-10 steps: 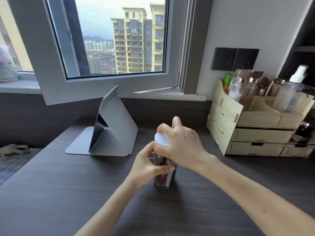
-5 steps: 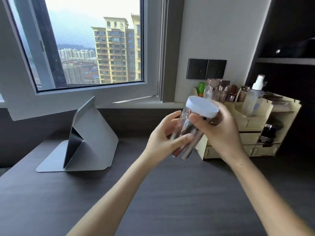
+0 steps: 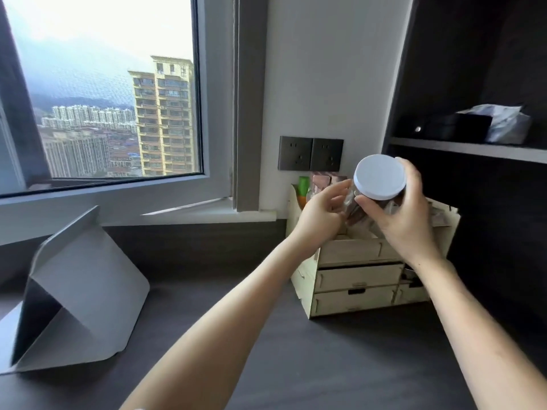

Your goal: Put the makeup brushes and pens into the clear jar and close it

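**Two hands hold a capped clear jar above a dark desk**

A dark wood-grain surface (image 3: 296, 365) runs beneath a large window (image 3: 103, 93) that looks out on tall apartment blocks. One grey folded tablet stand (image 3: 83, 294) sits near the surface's left edge. One pale wooden drawer organiser (image 3: 355, 279) stands at the far right corner against a white wall, with a green-capped bottle (image 3: 303, 184) and other blurred cosmetics in its top. Two dark wall sockets (image 3: 310, 154) are mounted side by side above it. A dark shelf (image 3: 467, 147) to the right carries a crumpled silver bag (image 3: 506, 125).

One clear plastic jar (image 3: 359, 207) with a round white lid (image 3: 380, 176) on it is held in the air, tilted, lid toward the camera, in front of the organiser. Its contents show only as brownish blurred shapes. The right hand (image 3: 405, 214) is curled firmly around the lid end, thumb below the rim. The left hand (image 3: 321, 211) has its fingers loosely bent against the jar's left side; how tightly it grips cannot be told.
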Demonstrator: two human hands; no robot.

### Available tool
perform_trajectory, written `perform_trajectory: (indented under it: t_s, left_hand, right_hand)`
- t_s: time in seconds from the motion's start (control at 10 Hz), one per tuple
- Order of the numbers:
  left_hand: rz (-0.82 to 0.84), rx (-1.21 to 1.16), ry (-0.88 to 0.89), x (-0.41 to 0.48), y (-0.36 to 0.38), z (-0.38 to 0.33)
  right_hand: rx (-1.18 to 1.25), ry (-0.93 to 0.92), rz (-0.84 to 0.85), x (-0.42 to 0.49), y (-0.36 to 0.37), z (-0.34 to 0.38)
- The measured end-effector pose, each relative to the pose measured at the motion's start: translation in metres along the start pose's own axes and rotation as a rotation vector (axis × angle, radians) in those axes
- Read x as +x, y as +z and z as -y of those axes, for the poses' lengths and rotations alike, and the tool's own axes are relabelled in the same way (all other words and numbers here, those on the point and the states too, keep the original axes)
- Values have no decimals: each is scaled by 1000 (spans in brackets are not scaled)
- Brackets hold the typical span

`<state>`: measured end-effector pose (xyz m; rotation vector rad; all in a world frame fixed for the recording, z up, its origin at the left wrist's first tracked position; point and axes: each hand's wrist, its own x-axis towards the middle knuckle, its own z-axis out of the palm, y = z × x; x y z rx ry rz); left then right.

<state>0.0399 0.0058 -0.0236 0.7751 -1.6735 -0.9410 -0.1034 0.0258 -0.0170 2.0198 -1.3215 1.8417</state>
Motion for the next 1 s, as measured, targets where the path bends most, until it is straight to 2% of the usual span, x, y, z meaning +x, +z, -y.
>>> perform_trajectory:
  t_s: [0.2,0.3,0.5,0.7,0.8,0.9,1.0]
  left_hand:
    - [26,36,-114,19,3,9]
    - [27,-58,-152,25,5,14]
    - [21,-15,-225,37,11,27]
    - [20,87,-258,39,13,26]
    - [11,17,-303,38,9,24]
    - [-32,-30,-278,31,-4,22]
    - [-143,-68,-190,14,-29,17]
  right_hand:
    - [-9,101,32,4,11,-27]
    - [-113,157,51,19,18,-32]
    - [-353,239,172,33,34,-34]
    - [-403,290,180,29,36,-36]
    - [-427,334,218,31,35,-33]
    - [-628,259,152,25,31,-23]
    - [-664,49,-45,8,28,-8]
